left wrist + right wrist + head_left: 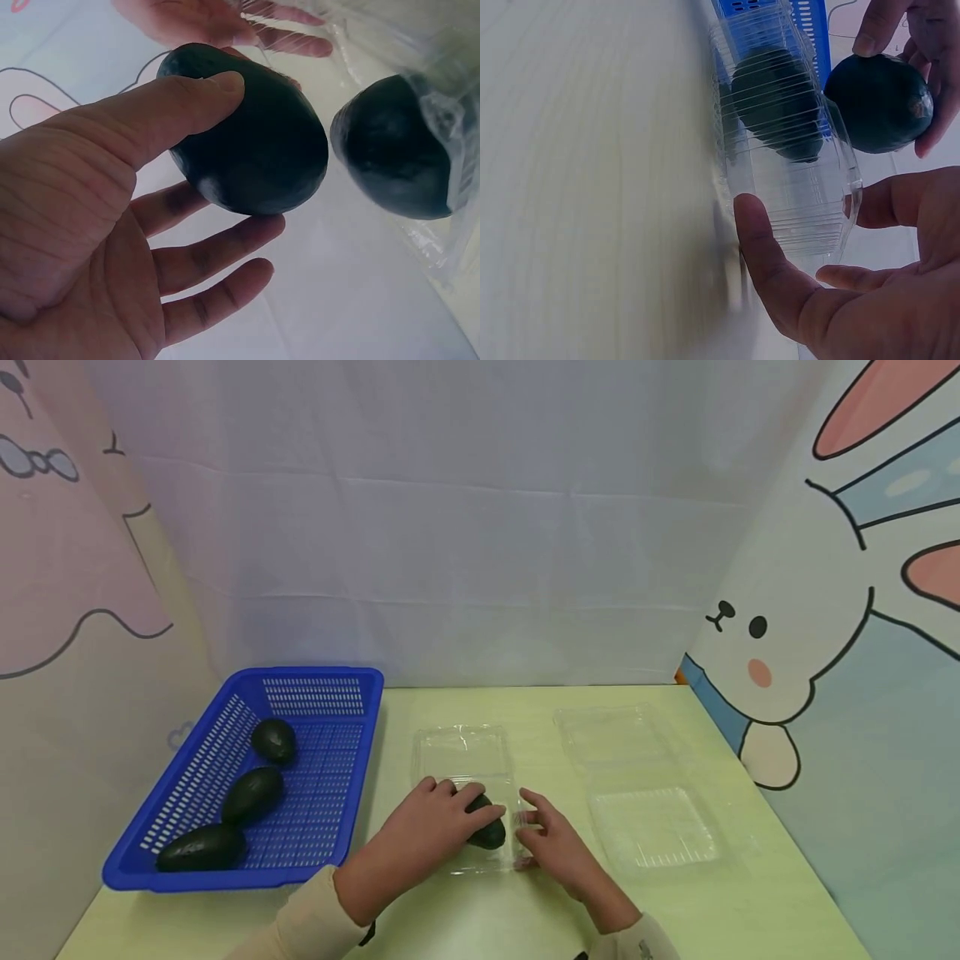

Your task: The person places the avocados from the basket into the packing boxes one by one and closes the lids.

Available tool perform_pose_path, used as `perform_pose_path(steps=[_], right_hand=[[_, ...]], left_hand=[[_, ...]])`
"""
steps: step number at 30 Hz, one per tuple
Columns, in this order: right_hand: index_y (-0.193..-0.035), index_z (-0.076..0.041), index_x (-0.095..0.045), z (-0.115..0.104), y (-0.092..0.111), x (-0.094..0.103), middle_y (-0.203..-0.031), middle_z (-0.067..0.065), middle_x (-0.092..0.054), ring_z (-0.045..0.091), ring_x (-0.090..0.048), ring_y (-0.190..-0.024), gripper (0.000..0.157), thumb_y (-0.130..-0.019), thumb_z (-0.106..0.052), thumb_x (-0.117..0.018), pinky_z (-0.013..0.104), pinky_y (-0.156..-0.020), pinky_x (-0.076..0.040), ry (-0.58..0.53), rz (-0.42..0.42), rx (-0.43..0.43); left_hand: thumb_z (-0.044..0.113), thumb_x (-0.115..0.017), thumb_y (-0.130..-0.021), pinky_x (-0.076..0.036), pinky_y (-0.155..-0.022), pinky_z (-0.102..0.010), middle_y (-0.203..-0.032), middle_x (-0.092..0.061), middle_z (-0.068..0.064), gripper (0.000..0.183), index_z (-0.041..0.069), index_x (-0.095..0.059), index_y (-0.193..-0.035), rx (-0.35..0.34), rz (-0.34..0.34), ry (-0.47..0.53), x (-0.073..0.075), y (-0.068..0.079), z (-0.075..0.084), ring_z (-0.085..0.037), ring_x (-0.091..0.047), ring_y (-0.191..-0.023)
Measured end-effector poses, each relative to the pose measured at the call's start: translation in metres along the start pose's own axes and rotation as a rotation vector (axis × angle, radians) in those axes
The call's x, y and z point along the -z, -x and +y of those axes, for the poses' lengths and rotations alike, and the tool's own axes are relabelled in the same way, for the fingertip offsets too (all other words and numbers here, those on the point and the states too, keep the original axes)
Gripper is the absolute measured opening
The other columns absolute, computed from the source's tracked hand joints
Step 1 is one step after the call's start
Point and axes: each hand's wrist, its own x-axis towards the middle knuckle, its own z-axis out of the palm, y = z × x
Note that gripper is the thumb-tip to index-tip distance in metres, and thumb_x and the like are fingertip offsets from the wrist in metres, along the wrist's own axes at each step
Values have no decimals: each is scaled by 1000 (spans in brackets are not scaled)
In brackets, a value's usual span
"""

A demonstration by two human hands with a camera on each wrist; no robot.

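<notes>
My left hand (438, 818) grips a dark green avocado (259, 150) between thumb and fingers, held over a clear plastic clamshell box (461, 756) that lies with its lid folded back. Inside that box lies another avocado (776, 101), seen through the ribbed wall in the right wrist view. The held avocado (881, 105) is just above the box's rim there. With thumb and fingers on either side of the wall, my right hand (558, 852) holds the box at its right end.
To the left stands a blue plastic basket (318, 852) with three avocados (251, 795) along its left side. A second clear clamshell box (652, 827) lies opened on the right of the table (757, 893). A white curtain (465, 543) hangs behind.
</notes>
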Motion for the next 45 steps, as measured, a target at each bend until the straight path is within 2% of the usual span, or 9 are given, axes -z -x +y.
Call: perform_pose_path(steps=[9,15,20,23,31,45], right_hand=[[-159,2,-28,1,-1,1,-133,31,-53,31,-63,-100,64,-100,1,-55,49,-70,-61,-8,-9,4],[-159,2,-29,1,-1,1,-132,30,-54,31,-63,-98,65,-99,0,-56,49,-70,-61,-10,-7,0],[-158,3,-28,-1,0,0,-133,31,-54,34,-65,-101,65,-99,1,-56,50,-70,-61,-15,-11,3],[-158,3,-29,-2,1,-1,-133,31,-54,34,-65,-101,65,-99,2,-56,50,-70,-61,-19,-13,1],[-158,3,-29,1,0,0,-134,31,-53,32,-64,-101,66,-98,2,-56,50,-71,-61,-26,-13,8],[-158,3,-29,2,1,-1,-134,32,-53,31,-65,-100,66,-99,1,-58,49,-69,-61,-26,-10,8]], left_hand=[[17,-81,-90,-55,-83,-41,-128,-60,0,58,35,-58,-140,-10,11,15,-13,7,6,-24,-66,-100],[19,-83,-88,-55,-88,-44,-134,-61,-1,63,36,-57,-143,-8,5,50,-16,11,9,-25,-65,-109],[26,-86,-86,-55,-86,-43,-131,-62,0,62,35,-60,-141,-20,53,53,-21,16,11,-23,-65,-105],[23,-84,-87,-55,-85,-42,-128,-62,1,58,34,-60,-140,-24,77,56,-24,18,12,-22,-65,-102],[14,-79,-90,-54,-81,-40,-127,-64,1,54,34,-63,-137,-3,68,40,-28,21,10,-21,-65,-104],[27,-86,-84,-55,-78,-39,-124,-63,0,57,32,-63,-135,17,91,71,-30,23,7,-21,-66,-99]])
